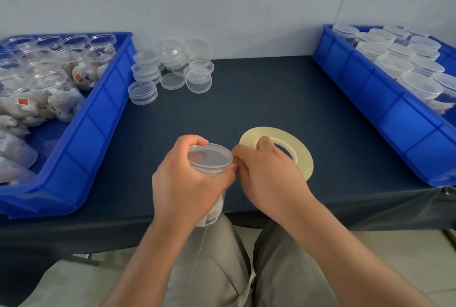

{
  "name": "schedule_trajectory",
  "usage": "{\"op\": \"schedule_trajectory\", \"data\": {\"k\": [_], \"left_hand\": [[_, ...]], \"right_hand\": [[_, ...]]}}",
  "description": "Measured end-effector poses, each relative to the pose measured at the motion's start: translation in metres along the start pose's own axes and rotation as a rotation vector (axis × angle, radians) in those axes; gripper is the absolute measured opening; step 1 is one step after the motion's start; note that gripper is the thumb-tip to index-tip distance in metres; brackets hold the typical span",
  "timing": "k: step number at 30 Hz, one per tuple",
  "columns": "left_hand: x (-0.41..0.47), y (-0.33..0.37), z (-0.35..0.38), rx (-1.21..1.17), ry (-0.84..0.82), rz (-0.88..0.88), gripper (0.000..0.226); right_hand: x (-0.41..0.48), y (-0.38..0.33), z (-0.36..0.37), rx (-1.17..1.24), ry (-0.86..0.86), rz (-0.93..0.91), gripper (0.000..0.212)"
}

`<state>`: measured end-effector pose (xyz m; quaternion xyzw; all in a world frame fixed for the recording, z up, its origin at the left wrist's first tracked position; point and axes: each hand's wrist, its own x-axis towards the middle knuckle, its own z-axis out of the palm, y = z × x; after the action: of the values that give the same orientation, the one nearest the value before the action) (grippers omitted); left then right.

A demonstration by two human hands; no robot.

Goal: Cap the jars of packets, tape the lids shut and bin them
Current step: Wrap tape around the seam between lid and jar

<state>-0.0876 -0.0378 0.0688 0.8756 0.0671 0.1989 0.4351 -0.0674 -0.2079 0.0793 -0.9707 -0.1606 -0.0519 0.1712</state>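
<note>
My left hand (183,183) grips a clear jar (209,159) of packets with a clear lid on top, held above the table's front edge. My right hand (269,171) holds a flat roll of clear tape (299,148), fingers through its core, and its fingertips pinch at the jar's lid rim. A thin strand of tape hangs down below the jar. Most of the jar body is hidden by my left hand.
A blue bin (98,119) at left holds open jars of packets and loose packets. A blue bin (370,89) at right holds capped jars. Several loose clear lids (172,69) are stacked at the back of the dark table (246,99).
</note>
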Motion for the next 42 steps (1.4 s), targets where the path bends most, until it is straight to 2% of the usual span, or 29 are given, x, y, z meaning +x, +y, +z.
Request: {"op": "schedule_trajectory", "data": {"k": [2,5,7,9,11,15,18,22,25,29,31,33,35,37,40,42], "left_hand": [[-0.005,0.012,-0.001,-0.033,-0.013,-0.001,0.062],[-0.038,0.04,0.007,-0.258,-0.215,0.091,0.071],[-0.049,0.052,0.008,-0.299,-0.303,0.103,0.079],[-0.035,0.046,0.007,-0.362,-0.272,0.021,0.074],[-0.014,0.03,-0.001,-0.368,-0.221,-0.037,0.069],[0.0,0.01,-0.007,-0.41,-0.137,-0.16,0.067],[0.005,0.001,-0.006,-0.502,-0.139,-0.262,0.06],[0.009,-0.003,-0.007,-0.509,-0.126,-0.28,0.061],[0.013,-0.004,-0.008,-0.515,-0.116,-0.285,0.06],[0.016,0.0,-0.01,-0.556,-0.103,-0.296,0.063],[0.015,0.002,-0.012,-0.594,-0.123,-0.317,0.064],[0.014,0.003,-0.013,-0.628,-0.149,-0.336,0.062],[0.012,0.004,-0.013,-0.66,-0.174,-0.352,0.057],[0.01,0.007,-0.012,-0.701,-0.199,-0.364,0.054],[0.007,0.011,-0.012,-0.768,-0.241,-0.387,0.056],[0.007,0.012,-0.013,-0.828,-0.277,-0.409,0.063]], "right_hand": [[0.01,0.004,0.01,-0.023,-0.011,0.067,0.01],[0.038,0.033,0.016,-0.134,-0.069,0.225,0.012],[0.046,0.06,0.016,-0.054,-0.018,0.272,0.012],[0.046,0.078,0.022,-0.063,0.053,0.246,0.024],[0.04,0.087,0.031,-0.111,0.041,0.186,0.033],[0.029,0.093,0.048,-0.178,-0.048,0.124,0.022],[0.026,0.091,0.057,-0.16,-0.027,0.095,0.022],[0.028,0.09,0.067,-0.163,-0.014,0.055,0.035],[0.028,0.091,0.072,-0.228,-0.062,0.037,0.043],[0.029,0.082,0.059,-0.193,-0.166,0.077,0.054],[0.027,0.07,0.044,0.002,-0.079,0.108,0.057],[0.021,0.049,0.023,0.41,0.1,0.1,0.051],[0.012,0.023,0.004,0.793,0.179,0.054,0.039],[0.004,0.001,-0.008,0.997,0.13,0.024,0.037],[-0.001,-0.016,-0.012,1.154,0.013,0.054,0.049],[-0.001,-0.02,-0.014,1.29,-0.066,0.097,0.044]]}}
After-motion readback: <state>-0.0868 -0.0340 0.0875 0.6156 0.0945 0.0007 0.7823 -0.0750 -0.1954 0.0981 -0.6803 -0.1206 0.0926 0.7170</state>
